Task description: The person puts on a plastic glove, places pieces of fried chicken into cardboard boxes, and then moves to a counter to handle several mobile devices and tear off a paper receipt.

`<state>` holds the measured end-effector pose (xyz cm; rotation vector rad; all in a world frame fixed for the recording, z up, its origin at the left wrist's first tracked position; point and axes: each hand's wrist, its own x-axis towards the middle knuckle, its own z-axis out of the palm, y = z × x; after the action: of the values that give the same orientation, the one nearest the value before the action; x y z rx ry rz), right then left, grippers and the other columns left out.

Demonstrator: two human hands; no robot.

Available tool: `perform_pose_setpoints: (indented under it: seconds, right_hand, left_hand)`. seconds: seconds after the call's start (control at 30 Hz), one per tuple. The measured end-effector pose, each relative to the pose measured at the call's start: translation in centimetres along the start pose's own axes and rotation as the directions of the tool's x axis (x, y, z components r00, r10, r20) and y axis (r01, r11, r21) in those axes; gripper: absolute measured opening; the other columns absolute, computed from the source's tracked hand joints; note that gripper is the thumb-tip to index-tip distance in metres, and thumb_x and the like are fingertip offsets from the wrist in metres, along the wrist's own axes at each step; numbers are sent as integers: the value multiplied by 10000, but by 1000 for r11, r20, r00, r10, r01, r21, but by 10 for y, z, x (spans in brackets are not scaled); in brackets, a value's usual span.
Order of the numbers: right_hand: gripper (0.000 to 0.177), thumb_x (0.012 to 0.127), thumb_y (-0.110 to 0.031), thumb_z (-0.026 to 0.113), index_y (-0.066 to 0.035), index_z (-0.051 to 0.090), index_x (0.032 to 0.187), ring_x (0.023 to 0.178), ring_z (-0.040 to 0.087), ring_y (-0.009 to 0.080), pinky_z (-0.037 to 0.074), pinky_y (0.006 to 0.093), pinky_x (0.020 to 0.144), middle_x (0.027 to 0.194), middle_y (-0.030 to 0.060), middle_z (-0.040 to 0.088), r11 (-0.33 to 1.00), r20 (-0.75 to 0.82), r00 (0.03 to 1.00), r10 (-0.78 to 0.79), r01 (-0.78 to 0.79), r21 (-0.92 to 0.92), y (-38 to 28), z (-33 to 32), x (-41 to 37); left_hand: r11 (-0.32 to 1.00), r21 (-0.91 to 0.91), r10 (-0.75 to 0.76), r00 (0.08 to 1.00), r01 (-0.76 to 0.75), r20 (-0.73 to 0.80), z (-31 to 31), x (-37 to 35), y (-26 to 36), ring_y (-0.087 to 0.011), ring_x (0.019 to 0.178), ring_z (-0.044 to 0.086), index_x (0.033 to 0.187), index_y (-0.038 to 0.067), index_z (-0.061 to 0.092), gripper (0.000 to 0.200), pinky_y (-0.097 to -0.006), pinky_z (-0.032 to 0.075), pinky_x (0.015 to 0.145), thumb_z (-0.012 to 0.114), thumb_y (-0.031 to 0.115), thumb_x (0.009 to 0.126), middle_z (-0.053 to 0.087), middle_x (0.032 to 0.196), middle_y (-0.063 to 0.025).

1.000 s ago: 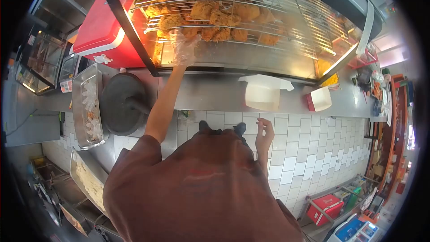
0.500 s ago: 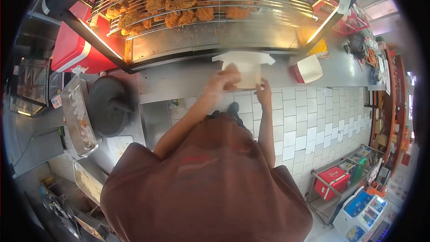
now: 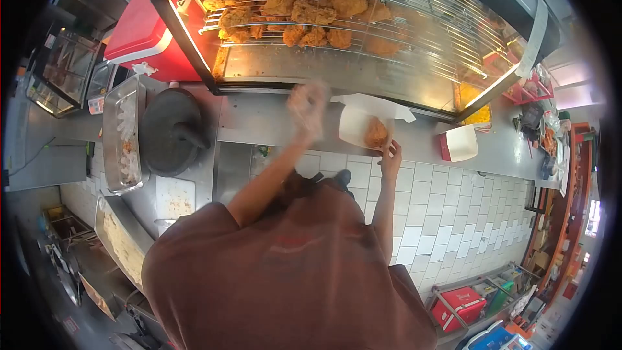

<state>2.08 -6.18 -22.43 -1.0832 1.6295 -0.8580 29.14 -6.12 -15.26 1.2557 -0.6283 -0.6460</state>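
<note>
An open paper takeaway box (image 3: pixel 353 120) with raised flaps lies on the steel counter, its inside pale. One piece of fried chicken (image 3: pixel 376 133) rests inside, toward the right. My right hand (image 3: pixel 390 159) pinches the box's near right corner. To the left of the box, my left hand (image 3: pixel 306 110), in what looks like a clear plastic glove, is raised above the counter by the cabinet's front edge. Motion smears its fingers, and I see nothing clearly held there. Several pieces of fried chicken (image 3: pixel 311 11) sit on the wire rack (image 3: pixel 447 32) in the lit cabinet.
A red-and-white box (image 3: pixel 459 144) stands right on the counter (image 3: pixel 259 120). Left are a dark round board (image 3: pixel 170 146), a steel tray (image 3: pixel 116 172) and a red cooler (image 3: pixel 139 26). Yellow food (image 3: pixel 478 115) sits at the cabinet's right end. White floor tiles (image 3: pixel 421 201) show below.
My left hand has moved from over the box to its left. The fried chicken piece now shows in the box. My right hand stays at the box's corner. The view has shifted.
</note>
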Motion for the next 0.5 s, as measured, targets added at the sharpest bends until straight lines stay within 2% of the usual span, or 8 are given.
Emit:
perform_pose_setpoints:
  seconds: [0.1, 0.17, 0.2, 0.23, 0.3, 0.33, 0.37, 0.5]
  right_hand:
    - [425, 957, -194, 559, -33, 448, 1335, 811, 681, 201, 484, 279, 508, 1200, 164, 599, 998, -33, 998, -54, 53, -41, 3, 0, -20]
    - [437, 960, -219, 565, -37, 444, 1339, 857, 684, 209, 495, 280, 542, 1209, 171, 591, 1000, -47, 999, -18, 19, 22, 12, 4, -29]
    - [437, 960, -219, 565, -37, 444, 1339, 857, 684, 209, 495, 280, 542, 1209, 171, 591, 1000, -45, 999, -24, 24, 16, 17, 4, -35]
    - [439, 960, -225, 566, -40, 446, 1339, 868, 686, 214, 502, 285, 554, 1220, 171, 584, 1000, -28, 1000, 5, -4, 29, 20, 3, -40]
    - [441, 960, -230, 567, -43, 448, 1340, 878, 687, 219, 509, 291, 567, 1231, 171, 577, 999, -10, 999, 34, -34, 36, 33, -3, -52]
    - [443, 959, -234, 569, -47, 447, 1342, 884, 687, 224, 513, 297, 575, 1232, 169, 575, 997, -28, 998, 52, -51, 50, 40, -6, -58]
    - [446, 958, -238, 571, -52, 447, 1345, 889, 687, 229, 517, 303, 584, 1233, 167, 572, 995, -48, 996, 74, -71, 71, 49, -7, -64]
    - [432, 958, -255, 571, -68, 462, 1332, 913, 686, 237, 525, 328, 612, 1220, 170, 568, 974, -127, 972, 198, -181, 137, 70, -14, -93]
  left_hand:
    - [896, 425, 110, 992, -126, 62, -28, 82, 75, -220, 1141, 549, 1268, 21, 553, 492, -327, 470, 963, 692, 275, 869, 574, 1268, -112]
    - [524, 720, 296, 890, -456, 348, -40, 136, 89, -222, 1158, 543, 1275, 30, 563, 485, -336, 467, 968, 692, 250, 861, 561, 1290, -114]
    - [528, 720, 298, 892, -451, 340, -43, 152, 87, -222, 1158, 543, 1275, 30, 563, 485, -336, 467, 968, 692, 250, 861, 561, 1290, -114]
    - [220, 823, 179, 851, -524, 494, -46, 166, 84, -211, 1117, 570, 1263, 34, 577, 464, -342, 471, 948, 689, 246, 866, 585, 1268, -112]
    - [-102, 805, 7, 809, -584, 588, -54, 192, 72, -200, 1075, 596, 1250, 38, 591, 442, -348, 474, 928, 686, 242, 870, 609, 1245, -110]
    - [490, 732, 4, 842, -472, 540, -62, 206, 62, -198, 1037, 618, 1249, 61, 606, 434, -358, 479, 917, 692, 251, 869, 641, 1193, -108]
    - [901, 388, -36, 860, -192, 508, -70, 230, 43, -197, 999, 639, 1248, 84, 621, 427, -367, 484, 906, 699, 260, 867, 672, 1141, -106]
    - [686, 656, 89, 930, -316, 355, -86, 251, 33, -226, 940, 664, 1137, 49, 666, 416, -376, 500, 795, 718, 342, 847, 711, 1033, -113]
